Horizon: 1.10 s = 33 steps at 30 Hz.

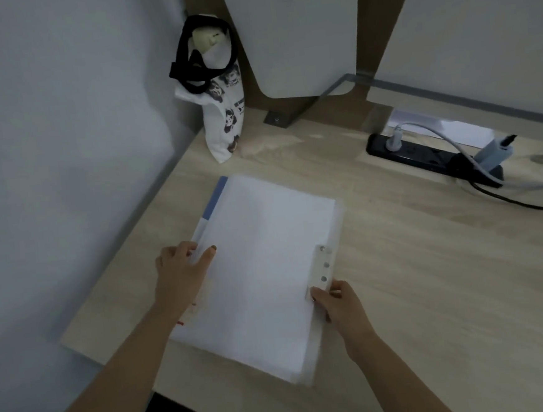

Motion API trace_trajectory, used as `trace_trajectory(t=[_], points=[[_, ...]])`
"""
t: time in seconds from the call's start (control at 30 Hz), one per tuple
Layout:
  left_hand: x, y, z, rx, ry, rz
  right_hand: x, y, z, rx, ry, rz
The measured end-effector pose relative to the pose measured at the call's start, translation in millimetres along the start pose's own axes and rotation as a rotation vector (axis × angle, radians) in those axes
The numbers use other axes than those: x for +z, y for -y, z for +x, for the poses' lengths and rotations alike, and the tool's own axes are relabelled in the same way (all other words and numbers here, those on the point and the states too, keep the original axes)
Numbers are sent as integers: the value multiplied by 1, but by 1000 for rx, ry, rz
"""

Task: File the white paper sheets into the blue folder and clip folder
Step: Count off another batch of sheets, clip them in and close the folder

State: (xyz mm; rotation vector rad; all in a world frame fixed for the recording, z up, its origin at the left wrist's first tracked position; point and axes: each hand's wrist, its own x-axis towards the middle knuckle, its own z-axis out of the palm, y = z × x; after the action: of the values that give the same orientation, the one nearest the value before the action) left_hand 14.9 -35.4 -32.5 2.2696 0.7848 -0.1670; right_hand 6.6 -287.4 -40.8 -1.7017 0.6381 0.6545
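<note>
White paper sheets (262,271) cover the blue folder (218,195). My left hand (179,274) pinches their left edge, my right hand (343,307) the punched strip (325,265).

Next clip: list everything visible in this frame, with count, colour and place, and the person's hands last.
white paper sheets: one stack, white, middle of the desk
blue folder: one, blue, under the sheets, edge showing on their left
punched strip: one, translucent white, right edge of the stack
tote bag: one, white with black handles, back left corner
power strip: one, black, back right
cables: at least two, grey and black, by the power strip
desk: one, light wood
left hand: pinches the stack's left edge
right hand: pinches the punched strip's near end
</note>
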Motion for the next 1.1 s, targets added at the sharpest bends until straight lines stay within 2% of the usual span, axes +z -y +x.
trace_trajectory(t=[0.17, 0.4, 0.53, 0.7, 0.8, 0.87, 0.97, 1.1], points=[[-2, 5, 24, -140, 52, -118, 2, 3, 5, 76, 10, 175], [-8, -2, 34, -372, 220, -315, -10, 5, 8, 92, 92, 147], [5, 5, 15, -281, 285, -348, -28, 4, 4, 45, 118, 157], [19, -9, -19, -112, 119, -437, -58, -1, 2, 14, 84, 193], [14, -20, -24, 11, -10, -432, -77, -2, -2, 14, 129, 203], [1, -28, -24, 81, -111, -410, -87, -5, -2, 19, 167, 208], [-31, -41, -24, 138, -221, -382, -101, -8, -3, 6, 140, 222], [-74, -71, -36, 199, -250, -362, -122, -10, -1, 15, 33, 208]])
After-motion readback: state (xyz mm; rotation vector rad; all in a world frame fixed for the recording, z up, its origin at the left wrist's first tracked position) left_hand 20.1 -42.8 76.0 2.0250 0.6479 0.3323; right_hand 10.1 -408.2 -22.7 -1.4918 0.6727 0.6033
